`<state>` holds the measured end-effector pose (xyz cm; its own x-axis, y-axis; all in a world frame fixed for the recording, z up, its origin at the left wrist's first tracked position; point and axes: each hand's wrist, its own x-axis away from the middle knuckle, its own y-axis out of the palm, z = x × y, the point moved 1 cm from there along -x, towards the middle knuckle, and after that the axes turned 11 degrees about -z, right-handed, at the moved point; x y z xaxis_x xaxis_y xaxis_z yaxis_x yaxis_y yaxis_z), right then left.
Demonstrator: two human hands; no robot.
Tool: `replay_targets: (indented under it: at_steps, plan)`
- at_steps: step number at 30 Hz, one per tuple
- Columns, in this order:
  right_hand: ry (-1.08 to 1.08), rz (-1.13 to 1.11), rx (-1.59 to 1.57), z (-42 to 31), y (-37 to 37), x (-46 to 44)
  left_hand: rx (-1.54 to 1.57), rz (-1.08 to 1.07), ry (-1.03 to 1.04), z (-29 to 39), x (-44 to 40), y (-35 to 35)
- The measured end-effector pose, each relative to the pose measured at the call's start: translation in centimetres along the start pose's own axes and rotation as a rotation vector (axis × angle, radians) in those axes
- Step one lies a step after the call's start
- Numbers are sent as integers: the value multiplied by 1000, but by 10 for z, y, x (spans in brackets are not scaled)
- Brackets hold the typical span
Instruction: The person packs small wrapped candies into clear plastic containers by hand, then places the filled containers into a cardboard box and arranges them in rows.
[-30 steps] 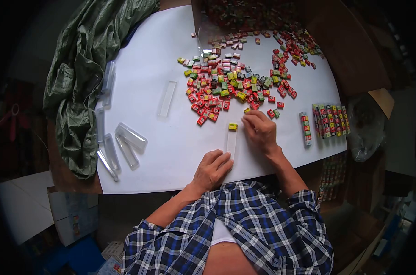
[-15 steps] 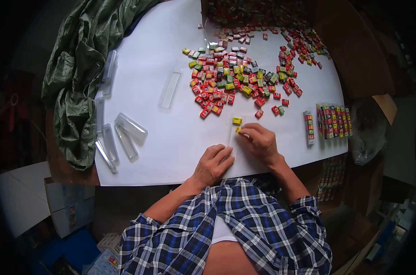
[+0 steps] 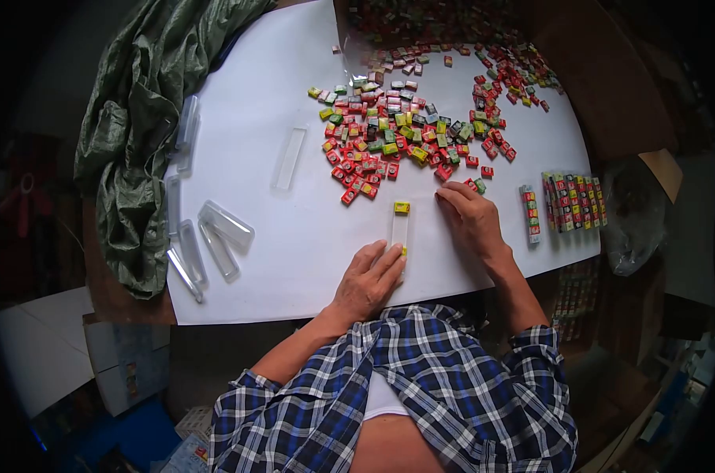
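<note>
A narrow clear plastic case [image 3: 401,229] lies in front of me on the white tabletop. One small yellow box [image 3: 402,207] sits at its far end, and a second yellow piece [image 3: 404,251] shows beside my fingertips. My left hand [image 3: 368,278] is closed over the near part of the case, covering much of it. To the right of the case, my right hand [image 3: 472,219] hovers with bent fingers slightly apart and nothing visible between them. Its fingertips are just left of a small red box [image 3: 471,184] at the pile's near edge.
A large pile of small red, yellow and green boxes [image 3: 381,134] spreads across the far middle. Clear cases [image 3: 227,225] lie at left, another [image 3: 290,158] near the centre. Filled cases [image 3: 574,202] stand at right. Green sheeting [image 3: 129,142] hangs over the left edge.
My right hand has left the case and moved right and away from me, toward the pile. The second yellow piece now shows nearer my left hand. The view has shifted slightly.
</note>
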<state>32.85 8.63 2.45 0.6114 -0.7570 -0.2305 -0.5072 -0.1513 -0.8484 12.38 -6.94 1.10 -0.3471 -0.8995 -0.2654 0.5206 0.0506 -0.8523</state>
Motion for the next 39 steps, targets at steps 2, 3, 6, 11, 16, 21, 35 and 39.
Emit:
replay_targets:
  at_steps: [2, 3, 6, 11, 16, 21, 35, 39]
  plan:
    - [26, -80, -76, 3, -3, 2, 5, -11, 3, -2, 3, 3]
    - [22, -83, -76, -1, -1, 4, 17, -21, 27, -4, 4, 3]
    - [-28, -103, -322, -27, 13, 14, 42, -48, 77, -7, 8, 3]
    - [-205, -73, -223, -43, 36, 9, 78, -39, 101, -7, 6, 3]
    - [-109, 75, -163, -24, 35, -4, 92, -35, 90, -7, 8, 5]
    - [242, 197, -156, -7, 17, -17, 92, -35, 68, -7, 8, 3]
    - [157, 0, -440, -30, 17, 7, 53, -38, 27, -6, 10, 5]
    - [80, -155, -492, -45, 30, 25, 16, -10, 16, -5, 7, 4]
